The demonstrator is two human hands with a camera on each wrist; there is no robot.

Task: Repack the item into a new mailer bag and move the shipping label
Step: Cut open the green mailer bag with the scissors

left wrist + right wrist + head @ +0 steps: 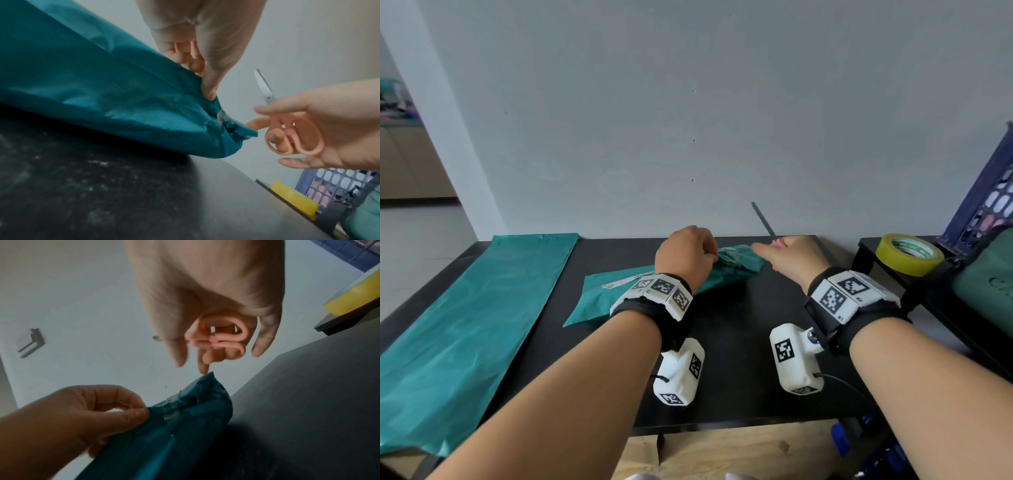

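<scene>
A filled teal mailer bag lies mid-table with a white shipping label on its top face. Its taped, crumpled right end is lifted off the table. My left hand pinches that end between thumb and fingers. My right hand hovers just right of the bag end and holds small pink-handled scissors, blades together and pointing up toward the wall. One fingertip nearly touches the bag's corner. A flat, empty teal mailer bag lies along the table's left side.
The black table stands against a grey wall. A yellow tape roll sits on a low black stand at the right, beside a dark blue crate and a green bag. A wooden surface shows below the table's front edge.
</scene>
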